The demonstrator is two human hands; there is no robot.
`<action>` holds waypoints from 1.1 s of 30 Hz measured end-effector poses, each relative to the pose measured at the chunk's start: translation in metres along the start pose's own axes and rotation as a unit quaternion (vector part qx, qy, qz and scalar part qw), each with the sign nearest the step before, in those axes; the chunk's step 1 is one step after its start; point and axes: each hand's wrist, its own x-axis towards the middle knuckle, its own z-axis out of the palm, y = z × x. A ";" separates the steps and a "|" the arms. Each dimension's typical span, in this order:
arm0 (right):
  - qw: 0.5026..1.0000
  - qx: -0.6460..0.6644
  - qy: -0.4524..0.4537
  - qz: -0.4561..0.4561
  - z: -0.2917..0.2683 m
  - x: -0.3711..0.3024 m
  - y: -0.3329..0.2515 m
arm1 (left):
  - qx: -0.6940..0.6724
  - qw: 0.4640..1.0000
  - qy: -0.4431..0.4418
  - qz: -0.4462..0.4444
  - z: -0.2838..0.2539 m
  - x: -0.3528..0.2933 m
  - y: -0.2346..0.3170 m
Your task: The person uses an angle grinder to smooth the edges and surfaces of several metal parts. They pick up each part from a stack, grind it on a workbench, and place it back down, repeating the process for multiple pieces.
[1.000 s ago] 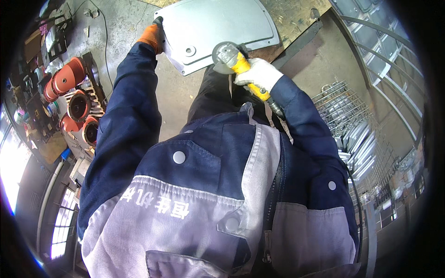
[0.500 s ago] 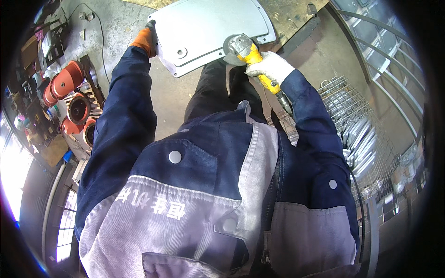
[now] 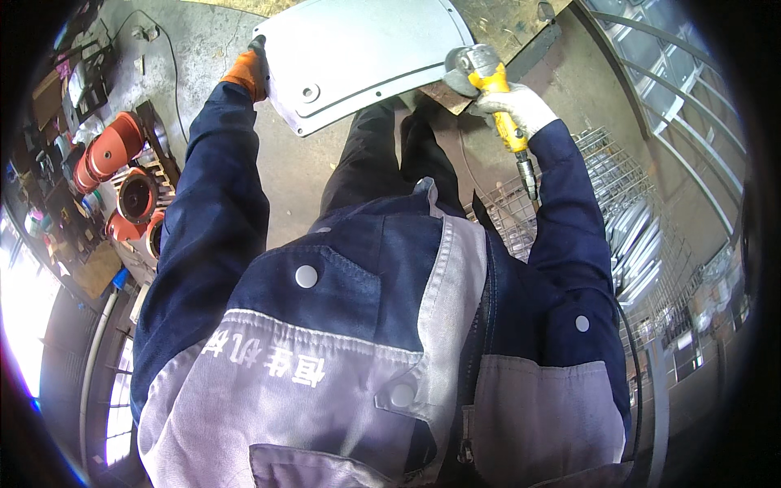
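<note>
A light grey metal cover plate [image 3: 366, 49] with a rim, small edge holes and one larger round hole lies in front of me at the top of the view. My left hand [image 3: 249, 71], in an orange and dark glove, grips its left edge; part of the fingers is hidden behind it. My right hand [image 3: 518, 109], in a white glove, is wrapped round the body of a yellow angle grinder [image 3: 508, 130]. The grinder's silver head and disc are at the plate's right corner; I cannot tell whether the disc touches it.
A worn work surface [image 3: 508, 24] extends beyond the plate. To the right stands a wire mesh basket [image 3: 590, 167] with silvery metal parts [image 3: 634, 248], near curved metal rails [image 3: 691, 122]. Several orange-red cylindrical castings [image 3: 118, 146] are on the left, beside a thin cable [image 3: 176, 77] on the floor.
My right hand has moved the grinder rightward and slightly away, along the plate's near edge to its right corner. The plate and my left hand have shifted slightly left.
</note>
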 end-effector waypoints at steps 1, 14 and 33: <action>1.000 -0.002 0.017 -0.006 -0.004 -0.001 0.002 | 0.012 1.000 0.016 0.007 0.001 -0.002 0.002; 0.999 0.025 0.034 -0.013 -0.005 -0.002 0.022 | 0.101 0.979 0.081 0.155 -0.040 0.068 0.000; 0.988 0.006 -0.153 -0.029 0.149 0.085 -0.172 | -0.046 0.950 -0.071 0.301 -0.018 0.010 0.018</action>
